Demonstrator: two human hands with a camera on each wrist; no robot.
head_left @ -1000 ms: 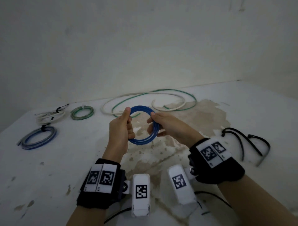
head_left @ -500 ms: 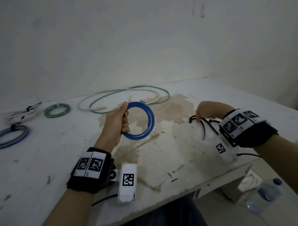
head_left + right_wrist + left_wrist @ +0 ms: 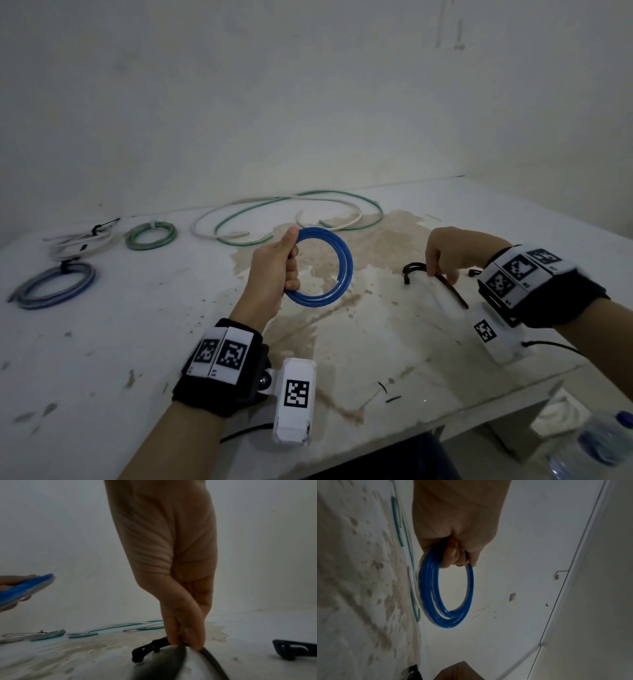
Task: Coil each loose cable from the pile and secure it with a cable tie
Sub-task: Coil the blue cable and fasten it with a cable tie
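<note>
My left hand (image 3: 274,270) sits at the centre of the head view, fingers (image 3: 453,555) curled round the left side of the blue cable coil (image 3: 337,270), thumb on top; the coil hangs in the air above the stained patch of the desk (image 3: 102,342). My palm hides the stretch of coil I grip. In the left wrist view the loops show side by side, and I cannot make out any tie on them.

My right hand (image 3: 452,251) is at the right of centre in the head view, bent down to the desk, thumb and fingertips pinching a black cable tie (image 3: 416,267). From the head view the back of my hand covers the pinch; the right wrist view shows it, though blurred. The tie's head lies to the left of my fingers and its tail runs toward the lower right, partly behind my wristband. A second black tie (image 3: 291,649) lies at the right edge of the right wrist view, cut off by the frame.

At the upper centre of the head view the loose white cable (image 3: 274,202) and loose green cable (image 3: 359,202) lie tangled over each other. At the left are three tied coils: a white coil (image 3: 78,243), a green coil (image 3: 150,234) and a grey-blue coil (image 3: 51,286). A water bottle (image 3: 603,442) at the lower right corner is blurred and cut off.
</note>
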